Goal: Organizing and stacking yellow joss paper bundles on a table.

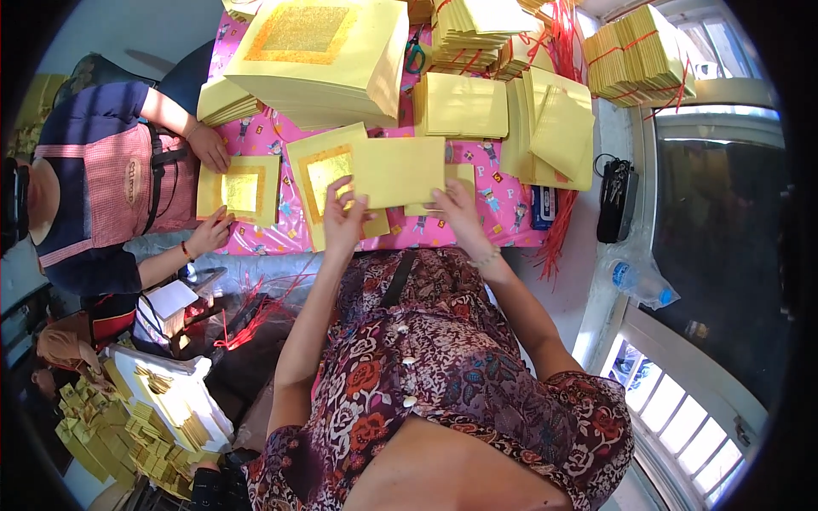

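Over the near edge of the table, a plain yellow paper rectangle [399, 170], perhaps folded, is held between my two hands. My left hand [343, 220] is closed at its lower left edge, thumb on the near face. At the lower right corner, my right hand [460, 215] grips it, fingers partly behind. Under and left of it lie yellow sheets with a gold foil square, the top one a foil sheet [320, 170]. Part of another yellow paper piece [463, 175] shows behind the right side of the held one.
A tall stack of foil-marked yellow paper [341, 94] stands on the pink patterned tablecloth [490, 217]. Yellow bundles [464, 106], scissors [415, 55] and red strings [558, 230] lie around. At left, a co-worker's hands [209, 230] rest on a foil sheet. A plastic bottle [635, 283] lies right.
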Action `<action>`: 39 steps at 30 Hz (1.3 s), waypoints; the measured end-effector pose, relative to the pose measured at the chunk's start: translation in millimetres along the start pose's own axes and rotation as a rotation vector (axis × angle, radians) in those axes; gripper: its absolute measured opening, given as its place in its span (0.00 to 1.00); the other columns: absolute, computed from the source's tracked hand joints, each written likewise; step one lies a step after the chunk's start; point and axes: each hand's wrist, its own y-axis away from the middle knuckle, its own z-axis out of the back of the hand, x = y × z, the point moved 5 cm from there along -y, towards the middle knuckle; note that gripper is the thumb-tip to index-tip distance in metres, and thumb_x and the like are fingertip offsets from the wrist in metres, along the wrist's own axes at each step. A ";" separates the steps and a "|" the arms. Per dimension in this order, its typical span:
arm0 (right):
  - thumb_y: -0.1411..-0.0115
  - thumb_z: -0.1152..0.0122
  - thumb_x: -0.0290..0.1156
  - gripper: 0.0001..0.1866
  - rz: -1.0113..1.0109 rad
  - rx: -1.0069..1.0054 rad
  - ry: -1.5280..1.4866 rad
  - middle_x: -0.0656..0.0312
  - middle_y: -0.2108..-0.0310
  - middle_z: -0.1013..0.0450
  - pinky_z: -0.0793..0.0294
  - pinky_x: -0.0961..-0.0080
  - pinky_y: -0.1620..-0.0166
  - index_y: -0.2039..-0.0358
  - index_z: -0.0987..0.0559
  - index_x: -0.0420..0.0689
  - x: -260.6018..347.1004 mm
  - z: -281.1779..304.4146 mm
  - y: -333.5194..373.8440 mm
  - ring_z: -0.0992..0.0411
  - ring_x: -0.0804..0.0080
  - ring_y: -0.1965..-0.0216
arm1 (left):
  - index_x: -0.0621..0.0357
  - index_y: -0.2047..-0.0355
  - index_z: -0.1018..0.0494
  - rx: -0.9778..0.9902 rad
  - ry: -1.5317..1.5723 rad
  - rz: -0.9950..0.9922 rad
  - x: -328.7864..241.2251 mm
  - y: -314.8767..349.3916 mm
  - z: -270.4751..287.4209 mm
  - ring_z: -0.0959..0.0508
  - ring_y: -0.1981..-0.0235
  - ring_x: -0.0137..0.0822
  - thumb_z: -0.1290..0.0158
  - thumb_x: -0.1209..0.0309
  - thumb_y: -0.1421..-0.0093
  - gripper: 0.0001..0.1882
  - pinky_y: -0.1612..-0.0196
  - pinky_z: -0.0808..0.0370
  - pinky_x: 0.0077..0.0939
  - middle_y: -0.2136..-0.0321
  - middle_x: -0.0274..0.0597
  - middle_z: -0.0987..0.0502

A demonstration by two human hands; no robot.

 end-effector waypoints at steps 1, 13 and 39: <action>0.35 0.44 0.35 0.21 -0.002 0.002 0.002 0.60 0.58 0.26 0.24 0.76 0.59 0.45 0.36 0.44 -0.8 11.1 6.6 0.25 0.72 0.62 | 0.56 0.42 0.41 -0.004 0.001 0.000 9.5 2.8 -4.2 0.22 0.63 0.28 0.48 0.78 0.38 0.24 0.64 0.21 0.23 0.63 0.40 0.23; 0.35 0.47 0.27 0.12 0.220 -0.297 0.322 0.62 0.67 0.25 0.27 0.81 0.71 0.53 0.35 0.46 -50.4 103.1 -10.8 0.25 0.76 0.72 | 0.58 0.54 0.26 -0.027 -0.741 -0.203 -16.8 9.4 37.5 0.24 0.69 0.25 0.45 0.73 0.39 0.12 0.71 0.27 0.21 0.65 0.40 0.22; 0.38 0.44 0.25 0.14 0.204 -0.237 0.498 0.57 0.68 0.25 0.23 0.78 0.67 0.54 0.33 0.39 -76.8 112.5 -32.8 0.25 0.74 0.69 | 0.54 0.57 0.26 0.244 -1.246 -0.427 -21.3 30.6 40.5 0.29 0.54 0.48 0.34 0.70 0.56 0.23 0.53 0.29 0.39 0.57 0.43 0.28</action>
